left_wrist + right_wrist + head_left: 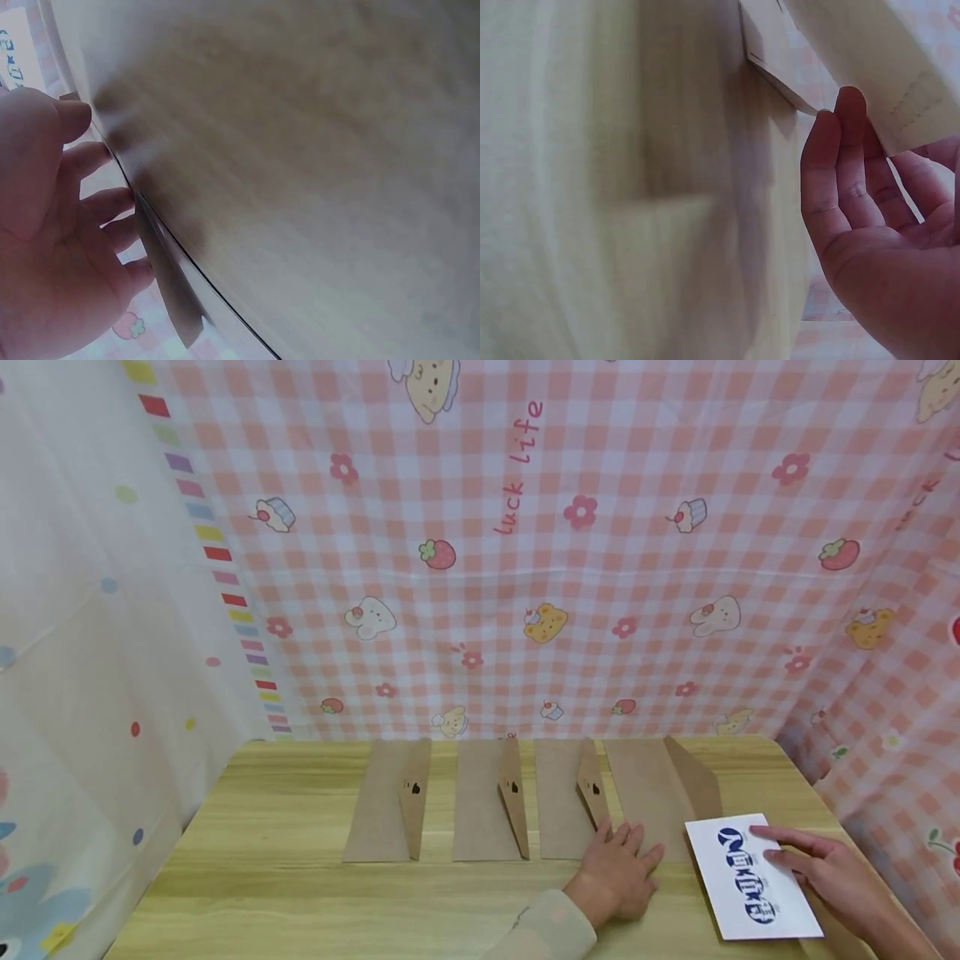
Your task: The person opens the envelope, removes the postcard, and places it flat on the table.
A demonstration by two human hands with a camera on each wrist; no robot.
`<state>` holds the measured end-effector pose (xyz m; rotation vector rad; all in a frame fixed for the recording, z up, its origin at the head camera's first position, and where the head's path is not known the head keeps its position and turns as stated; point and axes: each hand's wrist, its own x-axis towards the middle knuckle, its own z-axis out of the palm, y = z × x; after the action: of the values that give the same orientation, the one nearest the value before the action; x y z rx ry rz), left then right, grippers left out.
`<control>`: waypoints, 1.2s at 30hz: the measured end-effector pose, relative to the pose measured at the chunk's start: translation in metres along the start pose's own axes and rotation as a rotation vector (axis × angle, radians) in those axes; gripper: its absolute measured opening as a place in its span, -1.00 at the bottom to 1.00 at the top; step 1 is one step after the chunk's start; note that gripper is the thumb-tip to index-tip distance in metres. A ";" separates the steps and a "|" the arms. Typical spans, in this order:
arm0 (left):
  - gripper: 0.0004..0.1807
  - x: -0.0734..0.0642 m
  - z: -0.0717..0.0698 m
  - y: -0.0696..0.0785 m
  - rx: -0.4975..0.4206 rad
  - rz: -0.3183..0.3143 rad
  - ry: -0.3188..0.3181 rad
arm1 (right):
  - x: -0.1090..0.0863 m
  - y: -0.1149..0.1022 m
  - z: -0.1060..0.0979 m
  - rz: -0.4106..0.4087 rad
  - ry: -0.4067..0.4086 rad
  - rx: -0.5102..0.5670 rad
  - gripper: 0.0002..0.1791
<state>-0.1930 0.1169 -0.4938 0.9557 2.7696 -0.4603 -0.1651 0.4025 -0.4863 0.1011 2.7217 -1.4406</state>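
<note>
In the head view my right hand (843, 877) pinches the right edge of a white card (716, 877) printed with dark blue characters. The card is above the table's right side and overlaps the lower right of the rightmost brown envelope (648, 785), whose flap (697, 777) stands opened out to the right. My left hand (618, 877) lies with its fingers loosely extended at the lower edges of that envelope and the one beside it (558, 802). In the right wrist view, the card's plain back (892, 75) shows above my fingers.
Two more brown envelopes (487, 802) (378, 802) lie in the row to the left, their flaps folded partly over and bearing small dark marks. All lie on a wood-grain table (300, 902). A pink checked cloth (480, 568) hangs behind it.
</note>
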 end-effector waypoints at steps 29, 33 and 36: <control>-0.47 0.002 0.000 -0.001 -0.017 0.004 -0.015 | -0.003 0.019 0.005 0.003 -0.336 0.195 -0.68; -0.47 0.002 0.000 -0.001 -0.003 -0.001 -0.018 | -0.003 0.020 0.005 -0.001 -0.374 0.202 -0.69; -0.47 0.002 0.001 0.000 0.015 -0.002 -0.014 | -0.005 0.020 0.004 0.006 -0.389 0.190 -0.69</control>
<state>-0.1946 0.1174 -0.4952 0.9493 2.7590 -0.4867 -0.1585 0.4101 -0.5042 -0.1472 2.2726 -1.5276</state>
